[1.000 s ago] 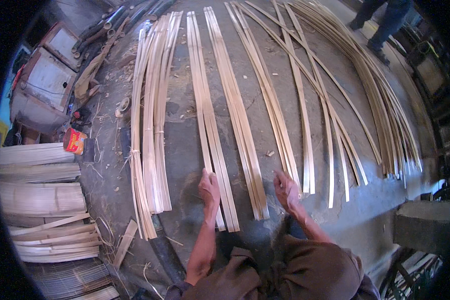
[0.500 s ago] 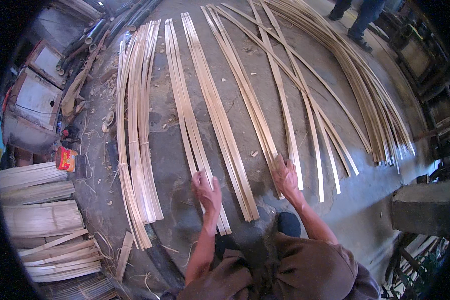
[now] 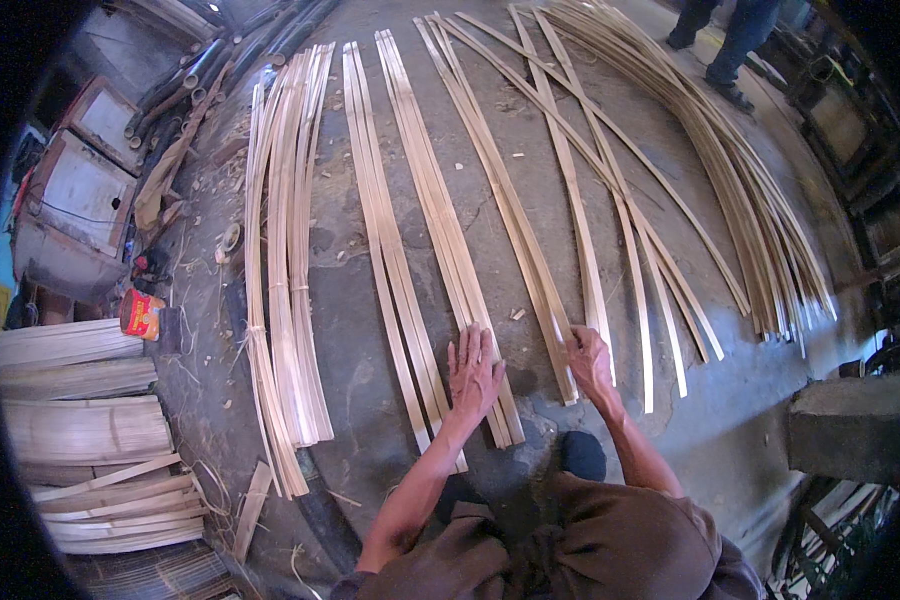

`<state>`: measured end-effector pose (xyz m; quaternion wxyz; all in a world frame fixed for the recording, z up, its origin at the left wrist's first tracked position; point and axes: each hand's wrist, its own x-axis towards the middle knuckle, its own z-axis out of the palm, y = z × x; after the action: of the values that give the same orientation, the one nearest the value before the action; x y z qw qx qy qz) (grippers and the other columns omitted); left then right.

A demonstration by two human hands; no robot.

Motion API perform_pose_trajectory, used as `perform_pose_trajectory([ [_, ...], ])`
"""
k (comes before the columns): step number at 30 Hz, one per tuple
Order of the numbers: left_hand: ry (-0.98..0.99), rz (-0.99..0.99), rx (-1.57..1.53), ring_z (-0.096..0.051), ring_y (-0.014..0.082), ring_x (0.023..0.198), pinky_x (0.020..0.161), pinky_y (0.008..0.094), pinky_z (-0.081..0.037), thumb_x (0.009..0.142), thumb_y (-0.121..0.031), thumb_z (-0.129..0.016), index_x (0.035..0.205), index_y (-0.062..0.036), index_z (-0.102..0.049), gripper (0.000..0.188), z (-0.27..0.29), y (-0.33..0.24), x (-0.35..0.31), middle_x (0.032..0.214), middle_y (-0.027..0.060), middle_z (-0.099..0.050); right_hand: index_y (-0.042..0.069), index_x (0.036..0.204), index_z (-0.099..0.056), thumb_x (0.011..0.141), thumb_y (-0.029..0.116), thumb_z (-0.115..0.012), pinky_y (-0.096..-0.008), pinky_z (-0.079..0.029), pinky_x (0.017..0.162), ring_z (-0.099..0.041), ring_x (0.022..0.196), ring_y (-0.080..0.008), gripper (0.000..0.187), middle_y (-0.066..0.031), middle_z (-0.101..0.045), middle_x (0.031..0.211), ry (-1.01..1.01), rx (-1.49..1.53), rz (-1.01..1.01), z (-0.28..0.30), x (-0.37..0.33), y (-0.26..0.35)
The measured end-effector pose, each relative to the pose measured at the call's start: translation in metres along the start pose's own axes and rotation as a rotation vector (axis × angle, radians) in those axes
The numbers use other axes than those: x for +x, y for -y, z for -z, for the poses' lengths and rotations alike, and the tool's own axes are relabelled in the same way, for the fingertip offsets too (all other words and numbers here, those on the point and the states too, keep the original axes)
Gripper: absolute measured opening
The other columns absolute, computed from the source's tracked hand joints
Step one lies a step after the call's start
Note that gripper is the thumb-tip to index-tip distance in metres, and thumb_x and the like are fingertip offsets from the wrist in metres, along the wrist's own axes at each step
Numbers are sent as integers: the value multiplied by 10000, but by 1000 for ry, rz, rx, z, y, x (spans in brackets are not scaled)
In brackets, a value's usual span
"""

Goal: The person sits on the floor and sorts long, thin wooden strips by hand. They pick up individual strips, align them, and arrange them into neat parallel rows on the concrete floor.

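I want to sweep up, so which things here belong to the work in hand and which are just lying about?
In use:
middle strip group, under the left hand
next strip group to its right, at the right hand

Apparently just lying about:
red container at the left
pale chip between those groups
flat wooden piece, lower left

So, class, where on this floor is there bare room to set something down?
Bare floor between the crossed strips and the grey block; a narrower lane between the long bundle and the strips beside it. Crowded: those crossed strips, and the stacked slats at far left.
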<state>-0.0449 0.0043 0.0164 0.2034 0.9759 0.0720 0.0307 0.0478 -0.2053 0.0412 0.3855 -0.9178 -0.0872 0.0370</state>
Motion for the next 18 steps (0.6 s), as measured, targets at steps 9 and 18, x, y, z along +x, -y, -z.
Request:
perform_pose_trajectory([
  [9, -51, -23, 7, -230, 347, 1448, 1159, 565, -172, 899, -275, -606, 1464, -47, -363, 656, -7, 3, -3, 1555, 179, -256, 98, 1332, -520, 956, 162, -554, -485, -524, 694, -683, 814, -411, 383, -259, -658, 876, -18, 62, 4, -10, -29, 28],
  [18, -55, -32, 0, -222, 341, 1454, 1157, 578, -158, 914, -286, -583, 1484, -63, -337, 660, -9, 4, -4, 1573, 172, -230, 21, 1402, -439, 980, 190, -514, -413, -507, 837, -638, 1051, -396, 460, -345, -568, 1075, 234, 242, -38, -58, -57, 41],
])
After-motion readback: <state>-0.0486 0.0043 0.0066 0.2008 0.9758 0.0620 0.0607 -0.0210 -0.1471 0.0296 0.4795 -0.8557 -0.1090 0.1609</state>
